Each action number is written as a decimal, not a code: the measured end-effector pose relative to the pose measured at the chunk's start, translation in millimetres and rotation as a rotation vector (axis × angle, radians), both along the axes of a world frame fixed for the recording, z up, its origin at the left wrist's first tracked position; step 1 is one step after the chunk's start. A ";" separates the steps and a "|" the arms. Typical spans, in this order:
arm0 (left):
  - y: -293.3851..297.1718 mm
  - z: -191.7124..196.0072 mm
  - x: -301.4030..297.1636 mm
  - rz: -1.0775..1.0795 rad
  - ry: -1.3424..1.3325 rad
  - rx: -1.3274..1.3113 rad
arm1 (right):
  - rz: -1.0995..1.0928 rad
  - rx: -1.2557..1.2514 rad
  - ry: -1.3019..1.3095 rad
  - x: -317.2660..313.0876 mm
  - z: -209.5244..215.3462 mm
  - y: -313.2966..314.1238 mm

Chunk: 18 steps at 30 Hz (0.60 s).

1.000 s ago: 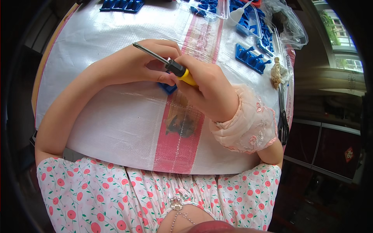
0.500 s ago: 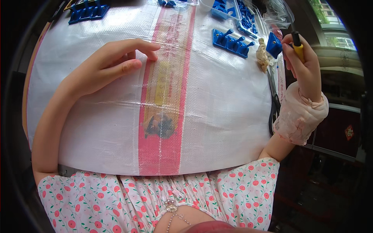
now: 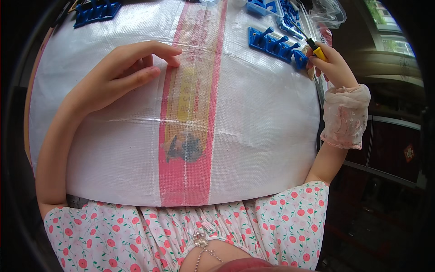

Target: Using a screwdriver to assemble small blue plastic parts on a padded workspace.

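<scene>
My right hand is at the far right of the table, closed round a screwdriver with a yellow and black handle; its thin shaft points away to the upper left. At its fingertips is a small blue plastic piece, beside the right end of a blue plastic rack with several pegs. Whether the piece touches the rack I cannot tell. My left hand is over the left half of the table, fingers loosely bent and apart, holding nothing.
Clear boxes of blue parts stand at the far right, near a clear plastic bag. Another blue rack sits at the far left. A tan crumpled scrap lies under my right hand. White woven sheeting covers the table.
My right hand has moved left and slightly down with the screwdriver and blue piece, bringing the piece beside the rack. The screwdriver's shaft now tilts left. My left hand has barely moved.
</scene>
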<state>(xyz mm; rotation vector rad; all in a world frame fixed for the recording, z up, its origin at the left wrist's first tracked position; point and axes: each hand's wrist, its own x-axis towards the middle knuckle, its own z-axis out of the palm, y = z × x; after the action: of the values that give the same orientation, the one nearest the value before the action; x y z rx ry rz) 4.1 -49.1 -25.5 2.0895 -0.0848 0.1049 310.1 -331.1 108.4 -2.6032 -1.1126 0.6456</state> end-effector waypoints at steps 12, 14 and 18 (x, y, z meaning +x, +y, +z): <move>-4.2 -0.3 -2.6 -0.008 -0.030 0.007 | 0.032 0.096 -0.053 9.0 -24.7 -0.4; -4.8 -1.7 -2.4 -0.010 -0.037 0.004 | 0.067 0.116 -0.111 2.5 -25.2 -0.8; -5.2 0.1 -2.5 -0.021 -0.047 -0.005 | 0.008 0.145 -0.061 0.8 -25.4 1.8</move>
<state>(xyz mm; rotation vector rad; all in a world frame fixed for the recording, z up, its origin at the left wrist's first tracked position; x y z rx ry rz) 1.6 -54.2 -25.4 2.0813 -0.1345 0.1411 310.8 -329.2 83.0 -2.5119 -1.1435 0.4712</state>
